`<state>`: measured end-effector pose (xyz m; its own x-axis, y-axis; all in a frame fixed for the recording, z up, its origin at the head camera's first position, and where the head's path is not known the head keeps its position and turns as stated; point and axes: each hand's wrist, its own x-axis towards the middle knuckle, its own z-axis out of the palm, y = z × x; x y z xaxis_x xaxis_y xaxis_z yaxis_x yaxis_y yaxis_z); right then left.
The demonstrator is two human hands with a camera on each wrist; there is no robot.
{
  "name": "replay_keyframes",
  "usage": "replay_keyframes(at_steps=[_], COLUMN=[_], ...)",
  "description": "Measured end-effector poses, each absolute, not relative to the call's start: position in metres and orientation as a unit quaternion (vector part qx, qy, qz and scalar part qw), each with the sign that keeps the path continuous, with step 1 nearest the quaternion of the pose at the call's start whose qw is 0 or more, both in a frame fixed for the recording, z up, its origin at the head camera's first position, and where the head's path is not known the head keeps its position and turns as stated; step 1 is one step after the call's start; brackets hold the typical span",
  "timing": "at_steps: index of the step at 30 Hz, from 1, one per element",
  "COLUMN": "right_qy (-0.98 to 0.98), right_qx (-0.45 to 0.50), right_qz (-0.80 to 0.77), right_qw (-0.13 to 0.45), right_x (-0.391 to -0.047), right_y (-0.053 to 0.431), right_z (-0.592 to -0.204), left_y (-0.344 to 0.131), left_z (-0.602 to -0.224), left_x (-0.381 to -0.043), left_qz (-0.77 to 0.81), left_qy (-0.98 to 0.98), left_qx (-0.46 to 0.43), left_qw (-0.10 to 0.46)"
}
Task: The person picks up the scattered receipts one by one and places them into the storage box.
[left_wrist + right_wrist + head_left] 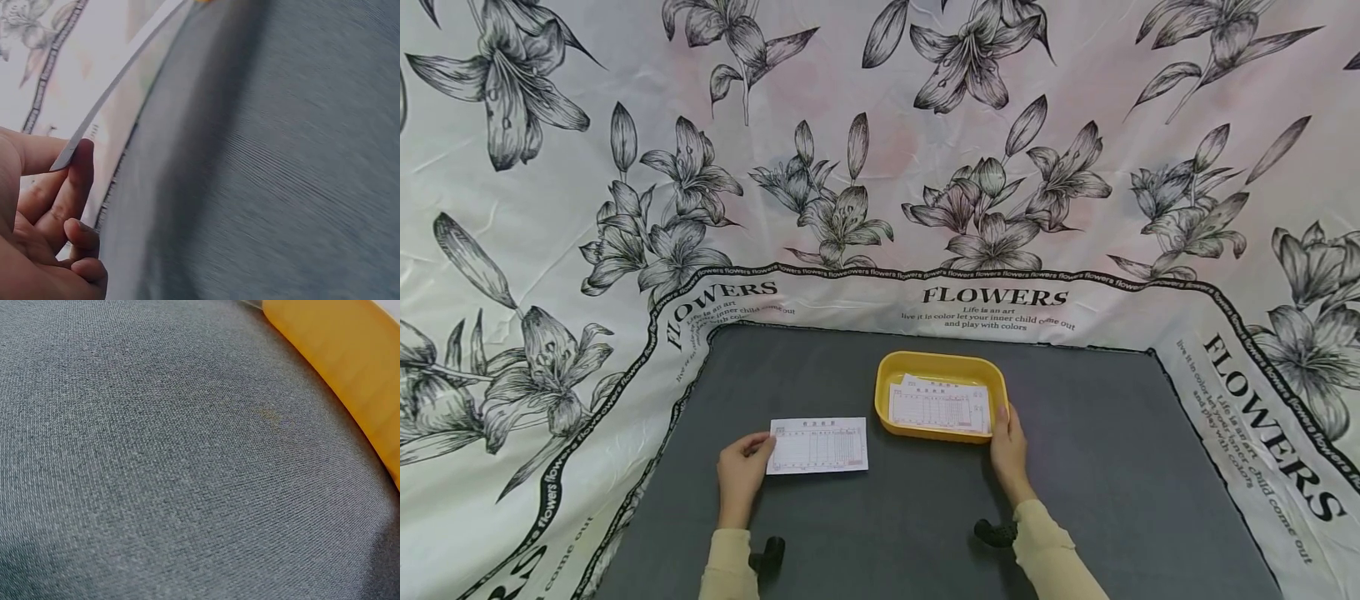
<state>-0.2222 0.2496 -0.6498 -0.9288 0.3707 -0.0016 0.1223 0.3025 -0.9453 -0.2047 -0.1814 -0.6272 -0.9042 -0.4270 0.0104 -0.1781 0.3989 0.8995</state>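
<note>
My left hand (744, 475) pinches a white printed form (817, 446) by its left edge, over the grey tabletop. Seen edge-on in the left wrist view, the form (119, 78) runs up between thumb and index finger of the left hand (47, 212), the other fingers loosely curled. At the right end of a yellow plastic tray (940, 360), my right hand (1009, 450) holds the rim. Inside the tray lie printed forms (936, 410), one overlapping another. Only the tray's side wall (340, 356) shows in the right wrist view, the right hand being out of that frame.
Grey cloth (917, 517) covers the tabletop. A white flower-print sheet (850, 296) with black lettering rises behind it and along both sides. A dark wrist strap part (767, 557) sits by the left sleeve, another (995, 533) by the right sleeve.
</note>
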Motion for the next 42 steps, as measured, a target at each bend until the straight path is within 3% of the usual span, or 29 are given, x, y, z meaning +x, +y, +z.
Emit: replay_keyframes(at_steps=[18, 42], right_qy=[-0.801, -0.799], right_qx=[-0.159, -0.161], right_qz=[0.567, 0.567], right_qw=[0.106, 0.118], right_x=[-0.224, -0.224], right_y=[0.252, 0.250], right_z=[-0.649, -0.648], left_y=[-0.170, -0.106], left_z=[-0.592, -0.595], left_x=[-0.217, -0.240], left_qz=[-0.573, -0.604], left_qy=[-0.787, -0.766], left_qx=[0.200, 0.185], left_qw=[0.111, 0.121])
